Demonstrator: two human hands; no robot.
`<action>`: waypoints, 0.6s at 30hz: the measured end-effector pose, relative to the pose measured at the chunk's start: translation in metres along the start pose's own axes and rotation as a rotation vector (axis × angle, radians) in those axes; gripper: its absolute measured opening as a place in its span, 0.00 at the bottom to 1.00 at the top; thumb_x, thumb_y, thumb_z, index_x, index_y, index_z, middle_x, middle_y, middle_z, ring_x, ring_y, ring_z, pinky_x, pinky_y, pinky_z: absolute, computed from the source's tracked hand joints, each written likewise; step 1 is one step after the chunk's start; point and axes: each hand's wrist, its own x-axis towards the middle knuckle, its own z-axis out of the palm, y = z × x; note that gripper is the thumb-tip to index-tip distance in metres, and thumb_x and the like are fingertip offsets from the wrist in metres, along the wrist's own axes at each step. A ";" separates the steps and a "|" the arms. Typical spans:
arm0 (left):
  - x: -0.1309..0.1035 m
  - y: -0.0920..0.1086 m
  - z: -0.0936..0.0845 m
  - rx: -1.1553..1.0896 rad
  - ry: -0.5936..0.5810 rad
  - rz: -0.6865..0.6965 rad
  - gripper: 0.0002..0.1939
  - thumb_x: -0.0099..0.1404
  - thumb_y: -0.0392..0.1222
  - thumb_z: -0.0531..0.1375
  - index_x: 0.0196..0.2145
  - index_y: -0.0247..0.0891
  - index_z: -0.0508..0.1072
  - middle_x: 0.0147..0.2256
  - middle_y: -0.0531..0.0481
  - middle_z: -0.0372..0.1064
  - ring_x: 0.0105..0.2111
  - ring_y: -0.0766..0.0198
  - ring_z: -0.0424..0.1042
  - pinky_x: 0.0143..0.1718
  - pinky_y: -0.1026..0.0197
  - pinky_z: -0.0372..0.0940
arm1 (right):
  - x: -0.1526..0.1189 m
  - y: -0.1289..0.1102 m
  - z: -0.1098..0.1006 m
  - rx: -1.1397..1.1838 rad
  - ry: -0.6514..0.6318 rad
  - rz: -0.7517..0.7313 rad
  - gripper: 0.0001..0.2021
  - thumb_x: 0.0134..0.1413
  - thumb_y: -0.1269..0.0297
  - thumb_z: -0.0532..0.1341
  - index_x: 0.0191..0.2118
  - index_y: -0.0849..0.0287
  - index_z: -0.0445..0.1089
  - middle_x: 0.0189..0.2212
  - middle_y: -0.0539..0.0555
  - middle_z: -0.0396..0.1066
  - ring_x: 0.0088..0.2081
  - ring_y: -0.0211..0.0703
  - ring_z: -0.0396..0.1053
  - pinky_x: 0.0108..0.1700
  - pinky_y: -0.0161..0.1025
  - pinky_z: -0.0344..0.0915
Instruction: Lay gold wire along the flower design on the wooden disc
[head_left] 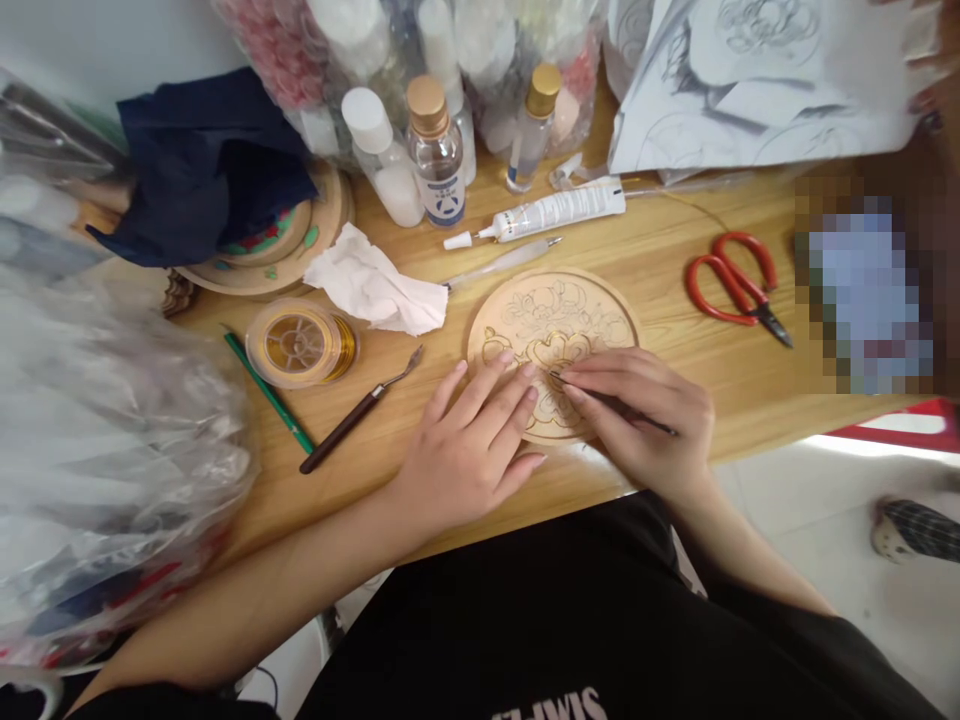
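Observation:
A round wooden plaque [555,310] with a drawn floral pattern lies on the table, and gold wire outlines part of the flowers. My left hand [472,440] rests flat with spread fingers, its fingertips on the plaque's left part. My right hand [645,410] pinches a thin dark tool [637,414], whose tip meets the pattern near the middle of the plaque. Whether the tip touches wire is too small to tell.
Red-handled scissors [739,285] lie right on the wooden table [660,240]. Behind are a white tube [559,212] and bottles [437,160]. Leftward are a tissue [375,280], a wire spool [300,342], a green pencil [270,393], a small spatula [360,412] and plastic bags [112,430].

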 end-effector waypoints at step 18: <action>0.001 0.000 -0.002 -0.055 -0.014 -0.027 0.22 0.70 0.48 0.56 0.54 0.29 0.71 0.57 0.40 0.70 0.61 0.46 0.64 0.61 0.44 0.58 | 0.001 -0.004 0.000 -0.028 -0.025 -0.025 0.11 0.55 0.76 0.63 0.43 0.54 0.74 0.37 0.55 0.78 0.38 0.43 0.75 0.41 0.44 0.73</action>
